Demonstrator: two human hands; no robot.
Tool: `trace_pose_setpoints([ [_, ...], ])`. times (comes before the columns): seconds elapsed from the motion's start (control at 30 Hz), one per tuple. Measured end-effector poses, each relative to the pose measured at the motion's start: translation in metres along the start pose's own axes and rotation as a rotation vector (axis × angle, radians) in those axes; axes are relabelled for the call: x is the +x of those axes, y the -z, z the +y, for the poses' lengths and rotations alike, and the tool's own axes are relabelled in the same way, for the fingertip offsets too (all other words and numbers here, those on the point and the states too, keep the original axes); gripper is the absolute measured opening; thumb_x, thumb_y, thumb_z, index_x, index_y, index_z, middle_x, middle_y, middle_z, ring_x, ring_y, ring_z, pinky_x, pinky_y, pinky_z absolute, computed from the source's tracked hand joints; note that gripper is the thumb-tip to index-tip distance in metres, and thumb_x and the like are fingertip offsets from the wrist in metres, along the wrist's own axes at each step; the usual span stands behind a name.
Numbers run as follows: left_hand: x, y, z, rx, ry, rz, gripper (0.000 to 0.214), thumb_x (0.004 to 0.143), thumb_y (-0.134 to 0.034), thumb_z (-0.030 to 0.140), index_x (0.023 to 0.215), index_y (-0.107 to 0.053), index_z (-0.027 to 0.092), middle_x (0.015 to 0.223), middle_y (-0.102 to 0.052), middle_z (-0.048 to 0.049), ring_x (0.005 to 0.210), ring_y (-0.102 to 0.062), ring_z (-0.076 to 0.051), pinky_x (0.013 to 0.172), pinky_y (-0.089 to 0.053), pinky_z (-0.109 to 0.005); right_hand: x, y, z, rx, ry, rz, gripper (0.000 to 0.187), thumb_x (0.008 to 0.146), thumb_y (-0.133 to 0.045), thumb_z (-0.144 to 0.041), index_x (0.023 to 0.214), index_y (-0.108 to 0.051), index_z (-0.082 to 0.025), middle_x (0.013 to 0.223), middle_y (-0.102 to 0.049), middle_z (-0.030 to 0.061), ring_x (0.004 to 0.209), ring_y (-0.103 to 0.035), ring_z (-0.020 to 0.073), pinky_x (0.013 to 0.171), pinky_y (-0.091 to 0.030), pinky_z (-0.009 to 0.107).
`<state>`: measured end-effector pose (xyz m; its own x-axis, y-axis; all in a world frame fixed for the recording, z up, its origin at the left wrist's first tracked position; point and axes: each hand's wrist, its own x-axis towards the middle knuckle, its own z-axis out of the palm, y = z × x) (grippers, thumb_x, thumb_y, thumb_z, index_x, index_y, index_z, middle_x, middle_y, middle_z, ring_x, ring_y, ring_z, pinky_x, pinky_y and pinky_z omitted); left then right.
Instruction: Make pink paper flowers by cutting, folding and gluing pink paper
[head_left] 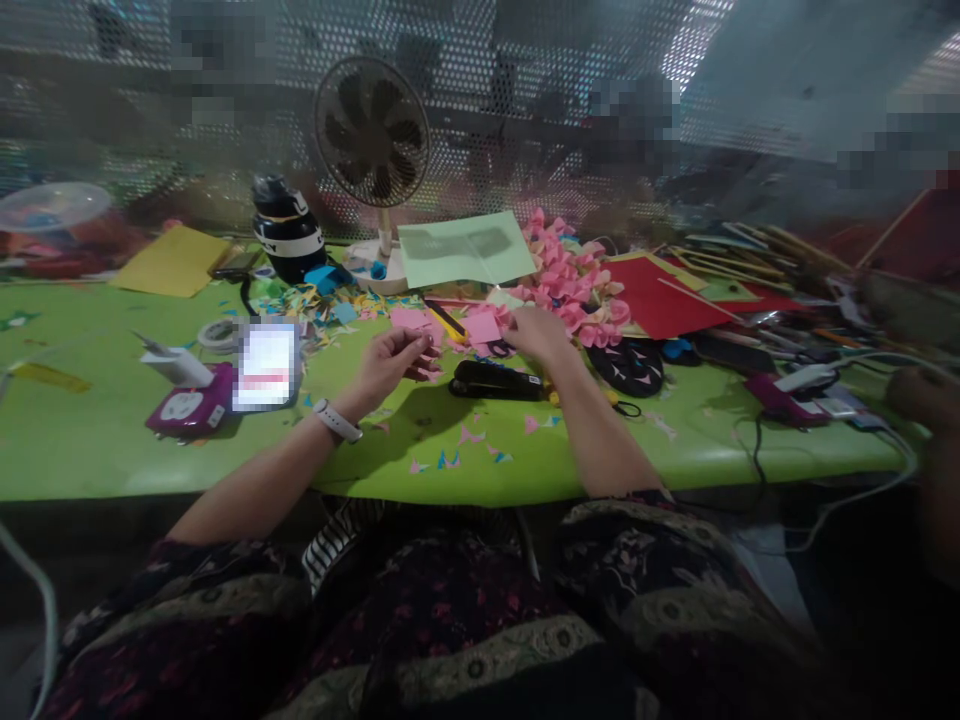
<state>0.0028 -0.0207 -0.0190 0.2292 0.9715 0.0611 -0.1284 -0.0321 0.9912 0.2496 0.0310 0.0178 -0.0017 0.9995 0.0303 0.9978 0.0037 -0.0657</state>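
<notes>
My left hand (394,365) hovers low over the green table, its fingers loosely curled and a little apart, with nothing plainly visible in them. Pink paper (409,319) lies just beyond it. My right hand (534,335) reaches down at the edge of a small pink paper square (482,328), fingertips closing on it; their exact grip is partly hidden. Between the two hands sits a black stapler (496,381). A yellow cutter knife (448,322) lies behind it, beside the pink paper. Pink paper petals (574,280) are heaped beyond my right hand.
A phone (264,365) and purple socket box (193,402) stand left. Behind are a black bottle (286,228), a fan (373,130) and pale green paper (469,248). Red paper (667,300), a black tape roll (626,367) and another purple box (787,397) with cables lie right.
</notes>
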Motion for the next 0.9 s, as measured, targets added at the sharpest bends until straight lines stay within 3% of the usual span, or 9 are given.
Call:
trace_pose_setpoints([
  [0.07, 0.002, 0.002, -0.001, -0.005, 0.005, 0.010, 0.033, 0.081, -0.077, 0.044, 0.087, -0.063, 0.015, 0.082, -0.075, -0.0052, 0.065, -0.072, -0.013, 0.058, -0.057, -0.022, 0.006, -0.006, 0.002, -0.088, -0.031, -0.138, 0.031, 0.084, -0.066, -0.028, 0.109, -0.070, -0.011, 0.115, -0.072, 0.0213, 0.106, -0.066, 0.0324, 0.083, -0.050, 0.036],
  [0.13, 0.004, 0.003, -0.001, -0.010, 0.011, 0.022, 0.030, 0.083, -0.075, 0.042, 0.088, -0.063, 0.015, 0.080, -0.074, -0.0049, 0.064, -0.071, -0.012, 0.058, -0.056, -0.021, 0.009, -0.013, 0.000, -0.115, -0.030, -0.181, 0.039, 0.084, -0.068, -0.033, 0.115, -0.068, -0.010, 0.120, -0.070, 0.0221, 0.109, -0.066, 0.0322, 0.084, -0.051, 0.036],
  [0.3, 0.006, 0.002, -0.003, -0.048, 0.019, 0.049, 0.024, 0.087, -0.072, 0.035, 0.088, -0.059, 0.015, 0.079, -0.074, -0.0041, 0.063, -0.071, -0.012, 0.057, -0.056, -0.021, 0.011, -0.021, -0.003, -0.120, -0.006, -0.163, 0.035, 0.083, -0.066, -0.030, 0.113, -0.070, -0.012, 0.118, -0.071, 0.0197, 0.110, -0.067, 0.0293, 0.085, -0.051, 0.032],
  [0.6, 0.009, 0.002, -0.003, -0.103, 0.022, 0.082, 0.019, 0.086, -0.073, 0.026, 0.088, -0.058, 0.014, 0.082, -0.075, -0.0047, 0.069, -0.074, -0.013, 0.059, -0.057, -0.021, 0.012, -0.018, 0.000, -0.157, -0.068, -0.172, 0.040, 0.082, -0.068, -0.030, 0.116, -0.069, -0.009, 0.121, -0.070, 0.0228, 0.111, -0.067, 0.0330, 0.084, -0.052, 0.037],
  [0.77, 0.009, 0.002, 0.000, -0.120, 0.042, 0.090, 0.020, 0.088, -0.072, 0.028, 0.091, -0.058, 0.015, 0.085, -0.075, -0.0056, 0.069, -0.075, -0.014, 0.054, -0.054, -0.019, 0.007, -0.012, 0.001, -0.157, -0.096, -0.011, 0.041, 0.086, -0.063, -0.023, 0.124, -0.064, -0.008, 0.122, -0.069, 0.0239, 0.115, -0.065, 0.0336, 0.088, -0.051, 0.039],
  [0.9, 0.008, 0.000, 0.003, -0.161, 0.069, 0.118, 0.010, 0.091, -0.066, 0.020, 0.090, -0.058, 0.014, 0.085, -0.075, -0.0051, 0.068, -0.074, -0.012, 0.054, -0.054, -0.019, 0.003, -0.001, 0.011, -0.168, -0.127, 0.140, 0.036, 0.089, -0.057, -0.018, 0.121, -0.067, -0.006, 0.119, -0.068, 0.0272, 0.118, -0.062, 0.0385, 0.094, -0.048, 0.048],
])
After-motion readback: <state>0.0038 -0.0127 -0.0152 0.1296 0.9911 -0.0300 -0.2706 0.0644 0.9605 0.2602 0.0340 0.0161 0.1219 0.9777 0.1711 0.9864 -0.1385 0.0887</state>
